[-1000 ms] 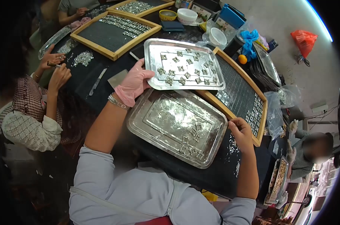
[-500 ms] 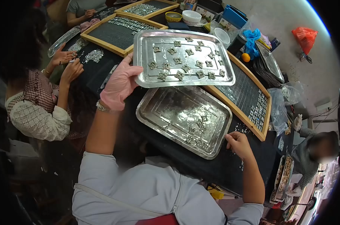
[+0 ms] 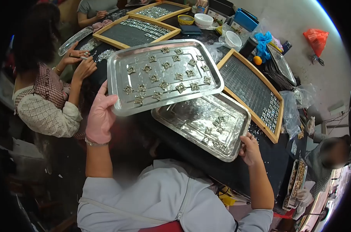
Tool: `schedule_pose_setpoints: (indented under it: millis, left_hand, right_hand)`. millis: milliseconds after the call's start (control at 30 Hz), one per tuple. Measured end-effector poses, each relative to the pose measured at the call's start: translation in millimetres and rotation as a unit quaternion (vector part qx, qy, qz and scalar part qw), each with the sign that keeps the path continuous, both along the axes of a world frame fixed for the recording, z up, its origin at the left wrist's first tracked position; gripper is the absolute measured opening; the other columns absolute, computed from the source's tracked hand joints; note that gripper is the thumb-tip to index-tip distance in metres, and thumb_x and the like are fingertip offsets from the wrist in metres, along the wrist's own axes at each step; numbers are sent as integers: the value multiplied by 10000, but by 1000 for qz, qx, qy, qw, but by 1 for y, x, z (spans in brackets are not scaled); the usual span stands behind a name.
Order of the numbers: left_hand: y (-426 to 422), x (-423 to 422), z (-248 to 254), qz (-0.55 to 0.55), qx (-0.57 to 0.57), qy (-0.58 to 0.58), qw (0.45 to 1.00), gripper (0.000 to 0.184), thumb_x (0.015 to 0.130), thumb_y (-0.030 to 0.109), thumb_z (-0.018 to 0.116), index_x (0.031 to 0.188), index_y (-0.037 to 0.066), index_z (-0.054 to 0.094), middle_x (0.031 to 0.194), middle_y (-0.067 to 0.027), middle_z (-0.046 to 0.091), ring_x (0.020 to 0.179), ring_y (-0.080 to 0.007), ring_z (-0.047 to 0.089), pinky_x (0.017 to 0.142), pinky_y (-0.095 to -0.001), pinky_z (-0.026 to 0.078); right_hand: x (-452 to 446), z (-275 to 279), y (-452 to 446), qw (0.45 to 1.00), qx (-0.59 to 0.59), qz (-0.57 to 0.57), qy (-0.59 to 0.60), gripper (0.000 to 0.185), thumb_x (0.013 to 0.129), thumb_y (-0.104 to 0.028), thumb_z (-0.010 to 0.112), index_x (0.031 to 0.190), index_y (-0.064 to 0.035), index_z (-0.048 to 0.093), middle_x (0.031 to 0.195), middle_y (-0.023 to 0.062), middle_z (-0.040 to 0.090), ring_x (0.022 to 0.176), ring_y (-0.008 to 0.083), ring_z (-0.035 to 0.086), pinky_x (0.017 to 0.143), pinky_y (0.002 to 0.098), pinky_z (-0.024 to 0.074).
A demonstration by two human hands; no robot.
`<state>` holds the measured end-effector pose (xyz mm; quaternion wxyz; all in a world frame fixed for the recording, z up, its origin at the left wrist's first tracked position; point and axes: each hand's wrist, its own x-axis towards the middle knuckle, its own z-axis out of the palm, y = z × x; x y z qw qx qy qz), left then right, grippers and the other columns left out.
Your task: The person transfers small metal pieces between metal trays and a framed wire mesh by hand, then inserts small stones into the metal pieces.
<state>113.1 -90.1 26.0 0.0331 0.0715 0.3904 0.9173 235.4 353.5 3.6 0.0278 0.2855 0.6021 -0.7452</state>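
My left hand [image 3: 100,116], in a pink glove, grips the near left corner of a metal tray [image 3: 123,104] and holds it raised and tilted. Several small square metal pieces with pointed corners [image 3: 166,65] lie spaced out on it. Below and to the right, a second metal tray [image 3: 183,116] rests on the dark table, partly hidden by the raised one. A cluster of similar pieces [image 3: 218,123] sits toward its right end. My bare right hand [image 3: 251,150] is closed on this lower tray's right rim.
A wood-framed mesh board [image 3: 245,81] with rows of small pieces lies right of the trays. Another framed board [image 3: 134,33] is beyond them. Bowls [image 3: 203,20] stand at the back. At left, a person's hands [image 3: 84,65] work over clear bits; a striped-sleeved person [image 3: 324,162] is at right.
The raised tray has moved left and slightly down with my left hand, uncovering more mesh board. My right hand has moved with the lower tray's rim, its fingers now more firmly around it.
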Motion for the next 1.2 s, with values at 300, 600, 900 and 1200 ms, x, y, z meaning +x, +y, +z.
schedule_pose_setpoints:
  millis: [300,600,900,1200]
  left_hand:
    - [-20,48,-5,33,-2,-7,999,583,828,-101,471,1373,-23,279,1256,-164,506,1098,-252,578,930,-368,510]
    - [-1,88,-24,70,-45,-63,995,577,782,-110,471,1337,-12,348,1230,-128,525,1089,-216,570,948,-338,480]
    - [79,108,-50,70,-7,-114,991,628,829,-83,487,1386,83,249,1304,-95,433,1194,-224,472,1004,-410,428]
    - [106,125,-52,32,-87,-40,995,754,882,-61,499,1459,133,54,1369,-102,379,1193,-168,451,929,-303,459]
  right_hand:
    - [56,19,42,985,4,-63,162,163,842,-121,580,962,-11,571,728,37,624,379,43,454,316,160,343]
    - [127,43,96,948,69,-200,238,148,894,-129,535,1011,-38,536,705,-4,586,375,25,419,321,149,328]
    - [149,28,123,936,42,-226,266,223,899,-129,542,1100,-35,529,864,34,623,425,18,452,327,124,341]
    - [148,19,125,931,35,-245,268,240,886,-137,563,1100,-30,541,901,26,614,499,12,480,340,130,335]
